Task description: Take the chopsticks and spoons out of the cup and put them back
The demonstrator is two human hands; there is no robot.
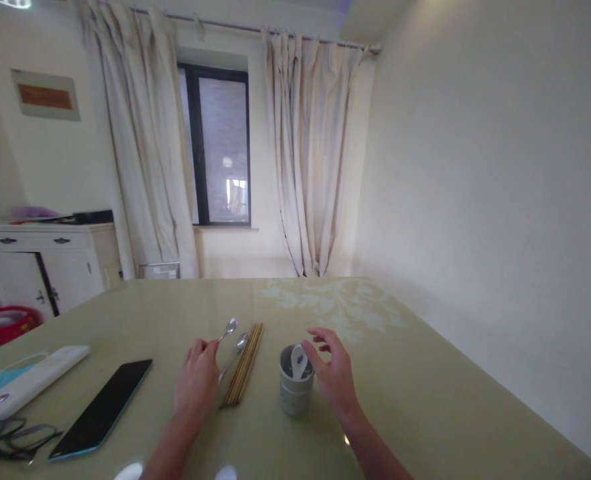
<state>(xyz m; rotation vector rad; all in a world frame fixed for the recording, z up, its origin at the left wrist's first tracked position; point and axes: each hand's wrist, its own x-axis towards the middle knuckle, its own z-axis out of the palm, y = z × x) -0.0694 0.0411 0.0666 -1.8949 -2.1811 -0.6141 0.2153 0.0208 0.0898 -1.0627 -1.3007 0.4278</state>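
Observation:
My left hand (198,375) is closed on a small metal spoon (230,327), its bowl pointing up and away from me. Just right of that hand, a second metal spoon (240,344) lies beside a bundle of several wooden chopsticks (246,367) on the table. A grey cup (296,396) stands upright to the right of the chopsticks. In it is a white ceramic soup spoon (299,361) with a small blue mark, its bowl end up at the rim. My right hand (336,371) is at the cup's right side, fingers apart and curved; I see nothing held in it.
The pale green table (425,400) reaches to the wall on the right. At the left lie a black phone (102,408), a long white device (38,380) and dark-framed glasses (12,438). Beyond stand a white cabinet (70,257) and a red basin (10,323).

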